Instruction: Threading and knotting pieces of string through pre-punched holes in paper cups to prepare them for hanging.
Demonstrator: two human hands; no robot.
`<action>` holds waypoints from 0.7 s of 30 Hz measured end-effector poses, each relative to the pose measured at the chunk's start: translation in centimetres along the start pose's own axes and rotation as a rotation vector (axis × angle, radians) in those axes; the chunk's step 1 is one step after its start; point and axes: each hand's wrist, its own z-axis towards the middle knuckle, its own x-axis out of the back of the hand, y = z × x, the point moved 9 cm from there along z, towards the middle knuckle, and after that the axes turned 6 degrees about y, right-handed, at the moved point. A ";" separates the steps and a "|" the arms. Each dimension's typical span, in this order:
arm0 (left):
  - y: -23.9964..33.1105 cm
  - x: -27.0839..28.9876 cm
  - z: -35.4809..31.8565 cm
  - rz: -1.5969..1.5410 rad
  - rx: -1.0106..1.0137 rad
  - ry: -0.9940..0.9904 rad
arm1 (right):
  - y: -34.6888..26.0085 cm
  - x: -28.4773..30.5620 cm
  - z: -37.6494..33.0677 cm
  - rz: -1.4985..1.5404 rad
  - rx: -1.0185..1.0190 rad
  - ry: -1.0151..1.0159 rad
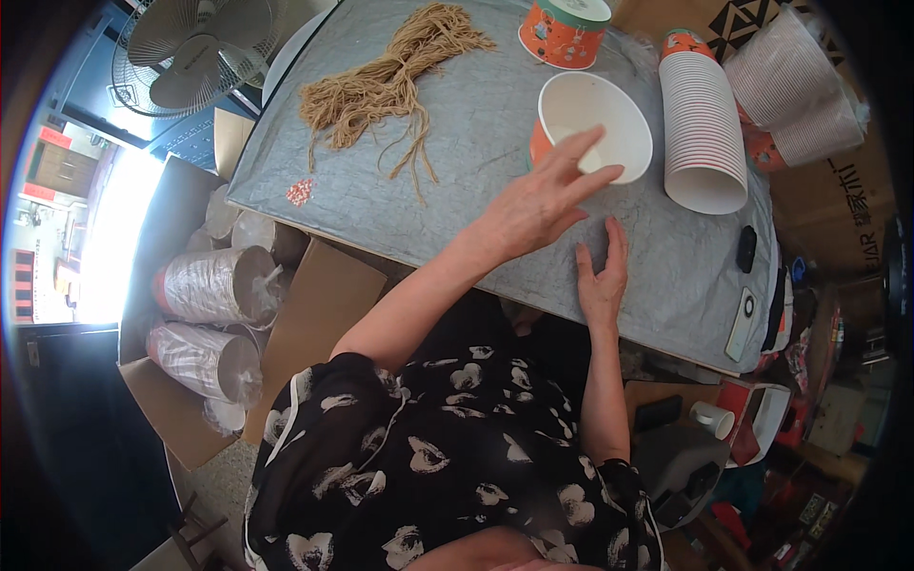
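Observation:
My left hand [538, 207] reaches across the table with its fingers spread in front of the mouth of a white-lined orange paper tub [617, 119]. The tub leans, its opening turned toward me. Whether the fingertips touch its rim I cannot tell. Close by, my right hand [604, 284] is raised at the table's near edge, thumb and fingers apart, nothing between them. Behind the tub stands another orange printed tub [562, 38] with a white, green-edged top. A nested stack of paper tubs [705, 133] lies to the right.
A bundle of tan cords [400, 71] and a small red-and-white patch of bits [300, 192] lie on the grey-covered table [476, 124]. Plastic-wrapped tub stacks [795, 86] are at the far right, a carton of wrapped stacks [219, 285] at the left. A fan [195, 57] stands behind.

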 end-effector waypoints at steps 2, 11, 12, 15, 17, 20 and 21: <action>-0.6 2.7 -1.3 0.052 0.058 0.053 | 0.2 0.0 0.1 0.018 0.013 0.005; -9.8 11.6 -13.0 0.216 0.577 0.203 | 0.1 -0.4 -0.1 -0.004 0.027 -0.007; -10.4 13.0 -13.6 0.238 0.586 0.248 | 0.1 -0.2 -0.1 -0.020 0.026 -0.003; -14.8 18.6 -17.9 0.303 0.780 0.381 | 0.0 -0.2 -0.2 -0.029 0.035 -0.004; -16.0 23.1 -18.7 0.494 0.845 0.412 | 0.0 -0.2 -0.3 -0.040 0.042 -0.007; -16.2 27.5 -19.4 0.484 0.954 0.525 | -0.2 -0.3 -0.2 -0.047 0.044 -0.023; -16.6 28.1 -19.8 0.488 0.954 0.525 | -0.2 -0.4 -0.2 -0.051 0.049 -0.026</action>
